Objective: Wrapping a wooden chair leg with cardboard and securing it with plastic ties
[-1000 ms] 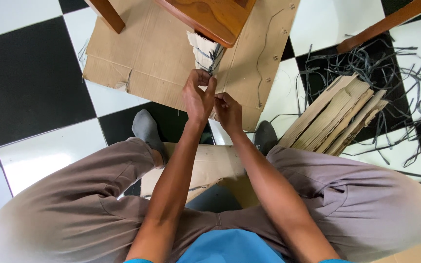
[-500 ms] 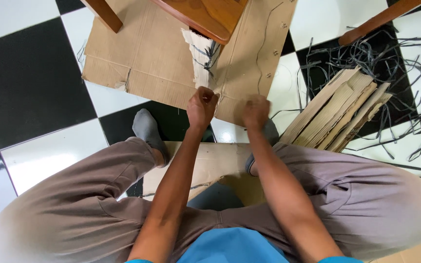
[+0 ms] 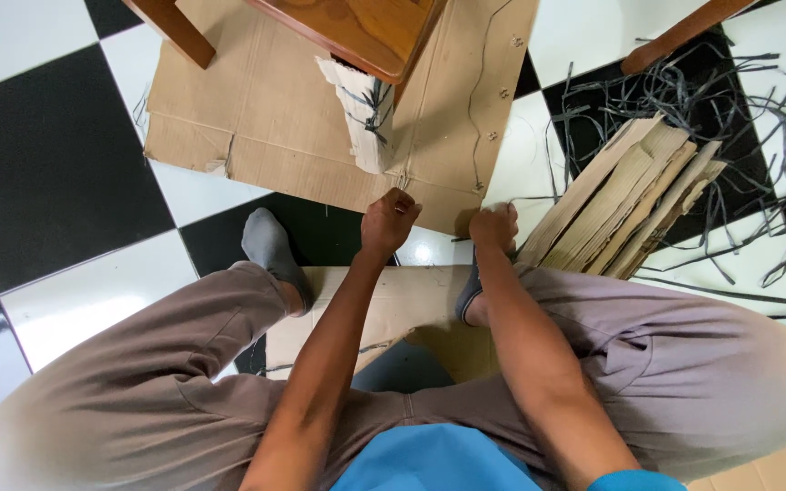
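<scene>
A small bundle of cardboard pieces (image 3: 361,109), wrapped with dark strands, lies on a flat cardboard sheet (image 3: 266,118) under the edge of a wooden stool (image 3: 357,27). My left hand (image 3: 389,223) is a closed fist just below the sheet's near edge. A thin strand (image 3: 401,179) runs from it up toward the bundle. My right hand (image 3: 495,227) is also a fist, a hand's width to the right, with a short dark strand end showing beside it. Both fists hover above my grey-socked feet.
A stack of long cardboard strips (image 3: 625,214) lies to the right, on a tangle of dark plastic strands (image 3: 720,100). Wooden legs (image 3: 170,32) stand at top left and top right. More cardboard (image 3: 393,305) lies under my legs on the black-and-white tiled floor (image 3: 56,182).
My hands left the bundle, where they were pinched together. They pulled back toward me and apart, closing into fists. The right hand moved further right.
</scene>
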